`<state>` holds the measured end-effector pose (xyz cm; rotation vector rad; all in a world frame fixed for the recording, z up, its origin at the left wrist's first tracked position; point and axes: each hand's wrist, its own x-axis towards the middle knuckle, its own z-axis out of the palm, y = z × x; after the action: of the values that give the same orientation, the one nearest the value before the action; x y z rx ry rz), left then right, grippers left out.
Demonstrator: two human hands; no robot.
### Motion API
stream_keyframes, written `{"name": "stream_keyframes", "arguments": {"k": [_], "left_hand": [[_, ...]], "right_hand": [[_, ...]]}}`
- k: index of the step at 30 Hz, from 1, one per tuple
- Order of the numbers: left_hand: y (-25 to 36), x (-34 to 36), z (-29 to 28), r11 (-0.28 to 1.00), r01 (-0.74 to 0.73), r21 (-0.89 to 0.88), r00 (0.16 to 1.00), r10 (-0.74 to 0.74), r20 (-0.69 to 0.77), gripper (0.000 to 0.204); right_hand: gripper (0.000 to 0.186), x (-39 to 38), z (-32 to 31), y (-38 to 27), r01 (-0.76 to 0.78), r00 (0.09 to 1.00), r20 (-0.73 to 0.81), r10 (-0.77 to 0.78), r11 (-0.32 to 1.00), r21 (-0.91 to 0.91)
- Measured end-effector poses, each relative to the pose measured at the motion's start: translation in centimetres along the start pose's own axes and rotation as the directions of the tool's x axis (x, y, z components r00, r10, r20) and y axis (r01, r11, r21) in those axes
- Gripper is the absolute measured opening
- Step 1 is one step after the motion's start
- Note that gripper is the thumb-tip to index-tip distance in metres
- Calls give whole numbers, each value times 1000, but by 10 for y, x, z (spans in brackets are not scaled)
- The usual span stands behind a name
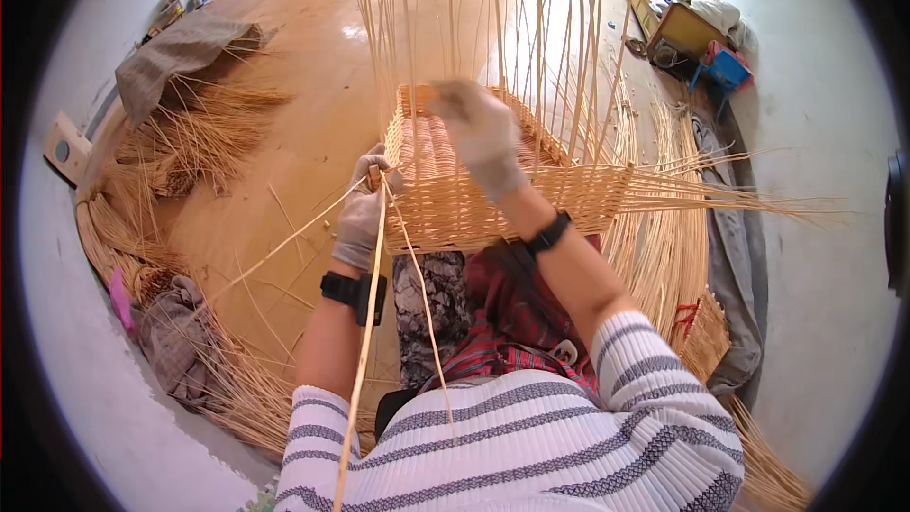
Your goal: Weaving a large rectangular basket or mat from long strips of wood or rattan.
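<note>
A rectangular woven wicker basket (507, 204) rests across my legs, with tall upright stakes rising from its rim. My left hand (365, 204), in a pale glove, is closed on the basket's left corner, where long pale rods (379, 261) cross and hang down toward my body. My right hand (479, 128), also gloved, is raised over the basket's inside near the left end; its fingers are smeared by motion, so what they hold, if anything, is unclear. Both wrists wear black bands.
Loose rod bundles lie at the left (199, 142) and right (640, 237). A grey cloth (180, 52) covers part of the left pile. A wooden cabinet (692, 24) with piled items and a blue stool (725, 66) stand at the back right. Pale walls flank both sides.
</note>
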<state>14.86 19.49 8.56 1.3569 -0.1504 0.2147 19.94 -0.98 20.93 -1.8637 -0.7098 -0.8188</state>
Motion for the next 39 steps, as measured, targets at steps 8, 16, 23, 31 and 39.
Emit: {"name": "stream_keyframes", "arguments": {"k": [8, 16, 23, 31, 39], "left_hand": [[-6, -12, 11, 999, -21, -40, 983, 13, -185, 12], [20, -53, 87, 673, -319, 667, 874, 482, -68, 29], [39, -43, 125, 299, -195, 934, 972, 184, 144, 72], [38, -32, 174, 169, -280, 945, 948, 203, 244, 69], [11, -25, 217, 104, -284, 953, 952, 154, 266, 84]], "right_hand": [[54, -22, -7, 10, -146, 972, 23, 235, 522, 840], [15, -59, -69, 52, -656, 750, 259, 608, 639, 402], [40, 24, -53, 52, -256, 956, 168, 238, 962, 94], [27, -63, -180, 61, -832, 534, 89, 841, 503, 234], [25, 1, -157, 123, -258, 966, 43, 256, 931, 259]]}}
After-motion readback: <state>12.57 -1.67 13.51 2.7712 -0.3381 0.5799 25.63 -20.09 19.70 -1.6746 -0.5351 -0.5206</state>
